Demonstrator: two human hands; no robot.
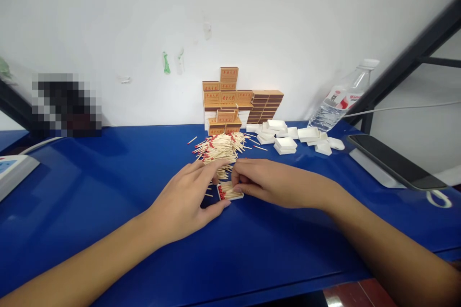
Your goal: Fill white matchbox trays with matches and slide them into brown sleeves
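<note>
A small white matchbox tray (236, 197) lies on the blue table, filled with red-tipped matches (225, 190). My left hand (183, 201) curves around the tray's left side, thumb along the near edge and fingers at the far edge, steadying it. Above the tray's right end, my right hand (268, 182) is closed in a pinch, thumb and fingertips down on the matches. Its fingers partly cover what they grip. Just beyond both hands spreads a loose heap of matches (219, 146), some of it hidden behind my left fingers.
Stacked matchboxes (228, 97) stand against the wall behind the heap. Empty white trays (285, 144) lie to their right. A leaning water bottle (340, 98), a phone (396, 160) on a stand and a white device (16, 172) sit farther out.
</note>
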